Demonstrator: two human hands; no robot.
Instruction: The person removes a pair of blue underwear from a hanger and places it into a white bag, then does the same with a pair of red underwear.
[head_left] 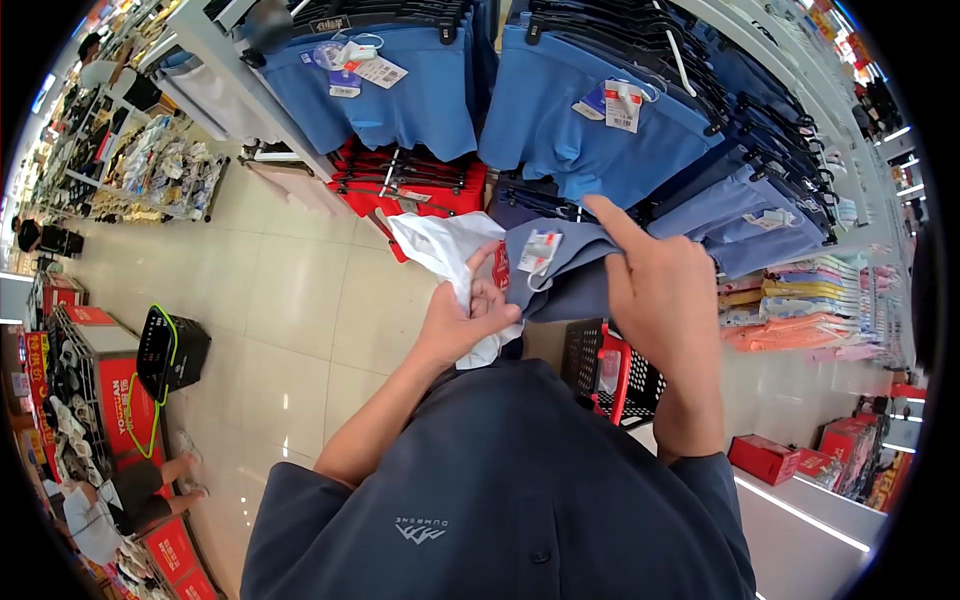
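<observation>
Blue shorts (420, 105) hang above a tiled floor (290, 290). The grey garment (582, 240) is between the hands: the left hand (465, 315) grips a white item (430, 235); whether the right hand (665, 285), forefinger extended, grips anything, I cannot tell. Best keep the tag (541, 250) uncreased.

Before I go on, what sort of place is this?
Probably a shop's clothing section: blue garments hang in rows with tags, and a black shopping basket with a green rim shows at the left.
</observation>
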